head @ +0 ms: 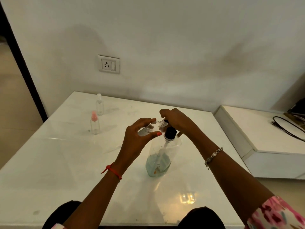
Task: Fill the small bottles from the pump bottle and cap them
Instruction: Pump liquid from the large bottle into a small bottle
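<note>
left hand [135,140] around tilted small bottle [149,129]

Red thread bracelet [112,171] at the left hand [137,139], silver beaded bracelet [213,156] on the right wrist, pink patterned sleeve [277,214], coral thumbnail [159,134]

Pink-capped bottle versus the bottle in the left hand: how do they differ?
The pink-capped bottle stands upright on the table, untouched; the held bottle lies tilted in the left hand. The pink-capped bottle is closed; the held bottle's neck is open, at the nozzle of the pump bottle. Both are small and clear.
</note>
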